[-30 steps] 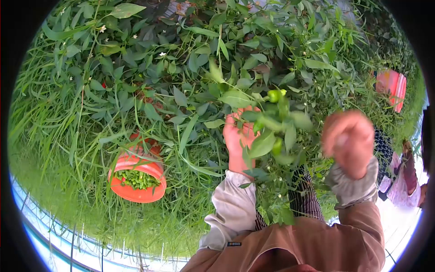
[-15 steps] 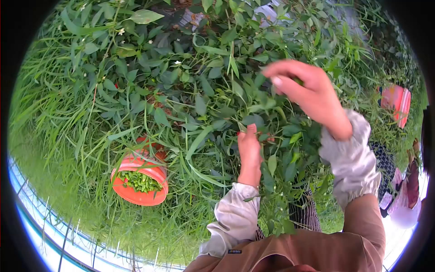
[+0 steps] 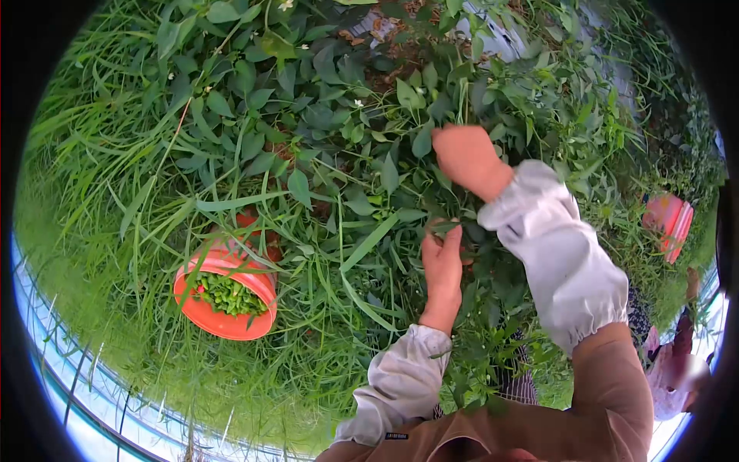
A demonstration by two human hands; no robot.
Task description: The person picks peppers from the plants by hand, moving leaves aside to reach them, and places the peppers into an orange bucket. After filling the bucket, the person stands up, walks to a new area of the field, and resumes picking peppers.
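Leafy pepper plants [image 3: 362, 204] with small white flowers surround both of my hands. My left hand [image 3: 443, 269] is low in the foliage, its thumb and finger closed near a leaf; whatever lies between them is hidden. Above and slightly right of it, my right hand [image 3: 468, 160] is curled into a fist among the leaves, back of the hand towards me. Its fingertips are out of sight, so I cannot make out what they grip. To the left, an orange bucket [image 3: 225, 329] lies tilted in the grass, holding many small green peppers [image 3: 231, 296] and a red one.
Another reddish bucket [image 3: 668, 223] stands among plants at the right. Beyond it, part of another person [image 3: 670, 377] shows at the right edge. Tall grass [image 3: 100, 254] covers the left side. Greyish sheeting [image 3: 493, 35] shows between plants at the top.
My right hand has moved left and slightly down into the leaves, going from loosely open fingers to a closed fist. My left hand has shifted slightly right and down. The view has tilted a little.
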